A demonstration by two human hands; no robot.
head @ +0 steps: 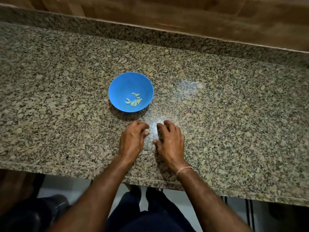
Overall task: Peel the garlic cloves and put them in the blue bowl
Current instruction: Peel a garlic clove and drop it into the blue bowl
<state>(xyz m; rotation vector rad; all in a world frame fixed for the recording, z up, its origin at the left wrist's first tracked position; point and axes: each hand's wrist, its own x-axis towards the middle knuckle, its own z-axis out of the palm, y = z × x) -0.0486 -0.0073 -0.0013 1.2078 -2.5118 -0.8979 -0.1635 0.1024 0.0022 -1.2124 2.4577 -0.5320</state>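
A blue bowl [120, 84] stands on the speckled granite counter [225, 114], with several peeled pale-green garlic cloves [133, 99] lying in its bottom. Just in front of the bowl, my left hand [132, 139] rests on the counter with its fingers curled; a small pale piece, seemingly a garlic clove [147, 131], shows at its fingertips. My right hand [168, 139] sits a short gap to the right, fingers bent down toward the counter; nothing is visible in it. What lies under either hand is hidden.
A wooden wall or cabinet face [217, 19] rises behind the counter's raised back edge. The counter's front edge [66, 168] runs close to my body. My dark trousers [150, 215] and the floor show below it.
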